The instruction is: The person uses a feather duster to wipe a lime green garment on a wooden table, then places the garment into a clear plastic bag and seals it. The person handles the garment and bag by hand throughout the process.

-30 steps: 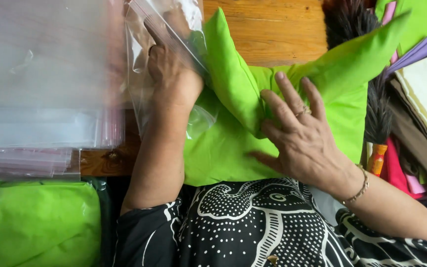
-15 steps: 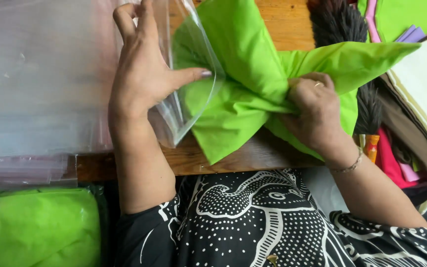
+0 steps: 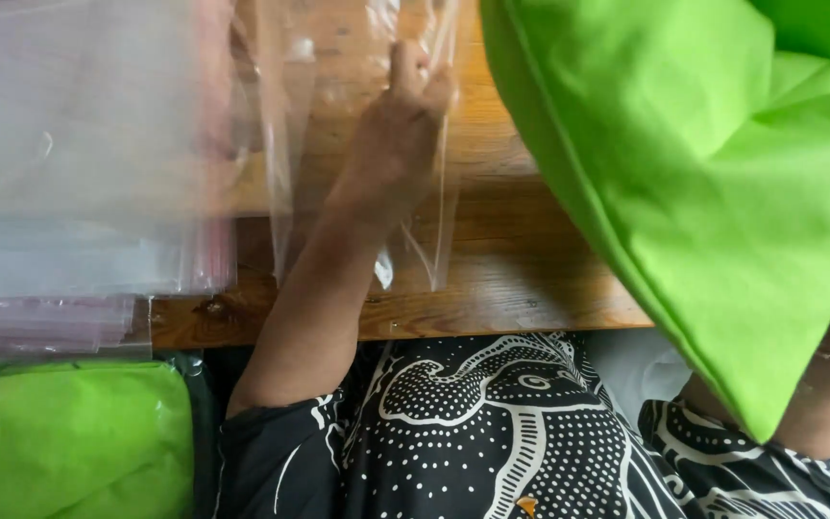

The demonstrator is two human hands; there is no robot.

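Left hand (image 3: 403, 115) pinches clear bag (image 3: 357, 144) on table (image 3: 492, 288), long axis away from body. Green cloth (image 3: 713, 192) hangs just right; right hand hidden, grip unknowable.

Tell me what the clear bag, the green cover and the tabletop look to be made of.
Clear see-through bag: thin glossy plastic film, glinting, wood showing through. Lime-green cover: matte woven cloth, probably cotton or synthetic, with stitched seam and soft folds. Brown tabletop: varnished wood, grain visible.
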